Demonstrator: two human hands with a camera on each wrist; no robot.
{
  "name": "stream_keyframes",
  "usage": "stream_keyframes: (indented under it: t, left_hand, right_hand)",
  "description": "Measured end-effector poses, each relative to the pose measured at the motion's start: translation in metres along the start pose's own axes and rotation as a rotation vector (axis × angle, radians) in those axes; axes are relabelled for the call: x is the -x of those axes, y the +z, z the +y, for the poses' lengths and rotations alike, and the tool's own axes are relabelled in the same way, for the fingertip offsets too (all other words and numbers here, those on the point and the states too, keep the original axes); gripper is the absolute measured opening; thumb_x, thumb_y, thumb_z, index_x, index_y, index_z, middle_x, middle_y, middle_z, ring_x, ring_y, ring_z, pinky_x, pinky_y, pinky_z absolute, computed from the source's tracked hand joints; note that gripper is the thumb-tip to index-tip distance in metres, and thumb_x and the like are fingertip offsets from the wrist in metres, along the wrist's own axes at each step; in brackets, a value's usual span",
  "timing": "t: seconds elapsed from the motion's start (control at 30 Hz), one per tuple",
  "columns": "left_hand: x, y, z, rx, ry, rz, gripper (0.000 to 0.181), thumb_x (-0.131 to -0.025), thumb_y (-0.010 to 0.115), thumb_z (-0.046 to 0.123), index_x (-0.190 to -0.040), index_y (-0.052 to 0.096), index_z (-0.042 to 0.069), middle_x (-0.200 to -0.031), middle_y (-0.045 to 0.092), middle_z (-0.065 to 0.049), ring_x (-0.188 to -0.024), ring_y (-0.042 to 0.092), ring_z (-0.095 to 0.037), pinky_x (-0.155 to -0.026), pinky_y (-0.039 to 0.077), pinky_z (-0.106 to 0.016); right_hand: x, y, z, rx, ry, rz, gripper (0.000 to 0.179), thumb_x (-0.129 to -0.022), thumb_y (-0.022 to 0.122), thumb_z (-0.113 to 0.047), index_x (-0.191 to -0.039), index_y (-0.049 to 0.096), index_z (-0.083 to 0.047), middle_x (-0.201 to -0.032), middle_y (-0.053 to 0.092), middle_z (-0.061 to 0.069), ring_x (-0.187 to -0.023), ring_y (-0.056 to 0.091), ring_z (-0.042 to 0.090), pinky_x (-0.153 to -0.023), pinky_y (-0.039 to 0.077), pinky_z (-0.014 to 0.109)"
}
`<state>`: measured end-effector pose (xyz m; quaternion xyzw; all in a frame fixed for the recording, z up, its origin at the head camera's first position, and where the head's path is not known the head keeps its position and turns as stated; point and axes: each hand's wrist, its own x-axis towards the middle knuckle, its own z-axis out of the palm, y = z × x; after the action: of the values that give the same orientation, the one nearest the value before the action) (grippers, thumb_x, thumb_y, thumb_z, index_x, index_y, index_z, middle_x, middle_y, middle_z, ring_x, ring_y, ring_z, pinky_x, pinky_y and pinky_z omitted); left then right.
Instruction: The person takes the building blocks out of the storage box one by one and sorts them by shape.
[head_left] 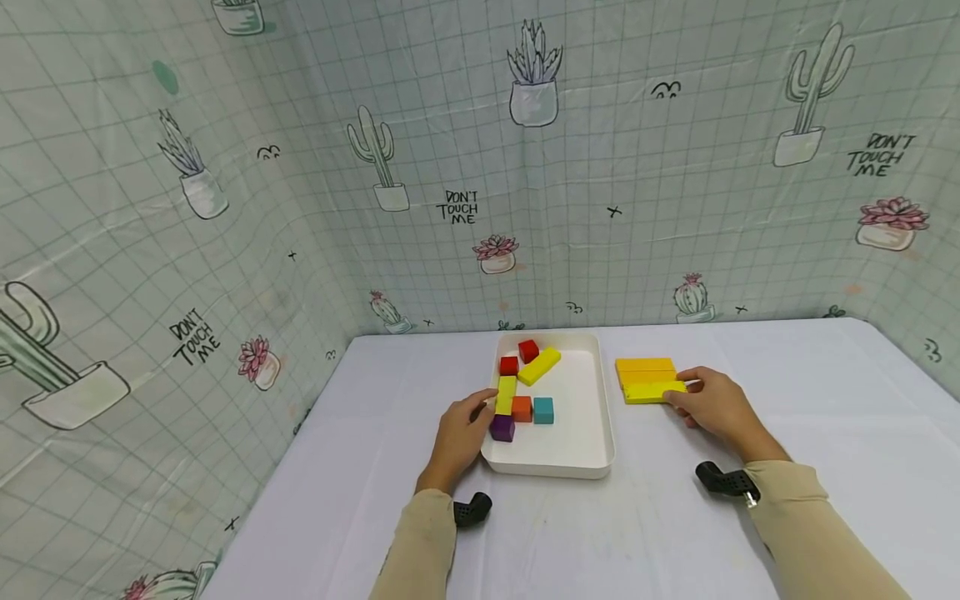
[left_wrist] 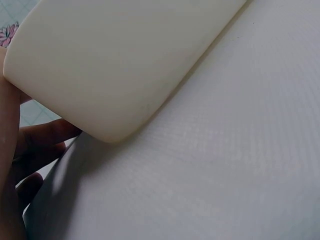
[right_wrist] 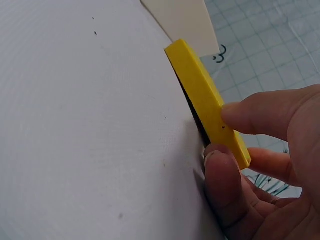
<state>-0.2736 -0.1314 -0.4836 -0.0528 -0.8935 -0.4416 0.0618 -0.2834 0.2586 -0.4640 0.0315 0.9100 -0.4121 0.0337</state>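
Note:
A bright yellow block [head_left: 647,392] lies at the front of an orange-yellow group on the table. My right hand [head_left: 711,402] pinches its right end; the right wrist view shows thumb and fingertips round this long yellow block [right_wrist: 200,90]. Directly behind it, an orange-yellow block [head_left: 645,365] lies alongside. My left hand [head_left: 459,429] holds the left side of a white tray [head_left: 577,454]. From the left wrist, the outer wall of the tray [left_wrist: 115,65] shows, with fingers [left_wrist: 47,136] at its edge.
Inside the tray are two red cubes [head_left: 528,350], a slanted yellow block [head_left: 540,367], another yellow block [head_left: 506,395], an orange cube [head_left: 521,408], a teal cube [head_left: 543,410] and a purple cube [head_left: 502,428]. A patterned cloth [head_left: 615,250] hangs behind the white table [head_left: 570,533].

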Motion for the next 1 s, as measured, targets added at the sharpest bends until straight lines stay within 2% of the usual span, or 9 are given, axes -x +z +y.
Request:
stream_keyframes:
  t: [0.47, 0.63, 1.0]
  left_hand:
    - [0.0004, 0.0003, 0.0019, -0.005, -0.01, 0.003, 0.035, -0.104, 0.053, 0.03, -0.136, 0.064, 0.024, -0.127, 0.064, -0.008, -0.121, 0.057, -0.028, -0.105, 0.044, -0.052]
    - [0.0001, 0.0001, 0.0014, -0.007, 0.005, 0.005, 0.035, -0.103, 0.053, 0.03, -0.136, 0.064, 0.024, -0.127, 0.065, -0.009, -0.12, 0.057, -0.028, -0.105, 0.044, -0.052]
    - [-0.0002, 0.0008, 0.001, -0.013, -0.011, 0.007, 0.035, -0.104, 0.053, 0.03, -0.136, 0.064, 0.025, -0.125, 0.065, -0.009, -0.118, 0.058, -0.028, -0.104, 0.044, -0.052]
  right_hand:
    - [-0.0008, -0.0003, 0.0018, 0.003, -0.008, 0.0, 0.055, -0.095, 0.067, -0.021, -0.135, 0.047, 0.011, -0.117, 0.056, 0.03, -0.069, 0.064, 0.017, -0.064, 0.056, 0.029]
    - [-0.0005, 0.0, 0.0025, -0.004, -0.018, 0.011, 0.054, -0.094, 0.067, -0.02, -0.134, 0.048, 0.011, -0.118, 0.055, 0.03, -0.069, 0.064, 0.016, -0.063, 0.056, 0.028]
    - [0.0003, 0.0002, 0.0021, -0.023, -0.018, 0.013, 0.053, -0.094, 0.066, -0.019, -0.133, 0.048, 0.011, -0.119, 0.055, 0.031, -0.07, 0.065, 0.016, -0.063, 0.057, 0.029]
